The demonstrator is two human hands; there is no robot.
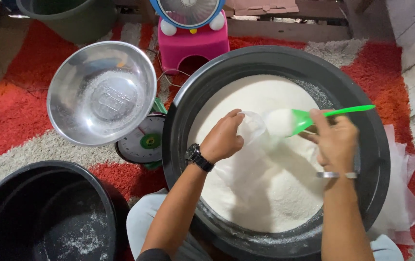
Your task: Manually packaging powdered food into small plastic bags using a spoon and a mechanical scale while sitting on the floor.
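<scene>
A big black basin (362, 111) in front of me is filled with fine white powder (265, 193). My left hand (224, 137), with a black watch on the wrist, holds a clear plastic bag (252, 128) open by its mouth above the powder. My right hand (335, 142), wearing a silver bracelet, grips a green plastic scoop (309, 117) heaped with white powder. The scoop's tip is at the bag's opening.
A steel bowl (67, 106) rests on a green dial scale (144, 142) to the left. An empty black basin (48, 217) dusted with powder sits at lower left. A pink stool (193, 46) holding a fan stands behind, beside a green bucket (79, 21). Clear plastic bags (405, 193) lie at right on the red and grey rug.
</scene>
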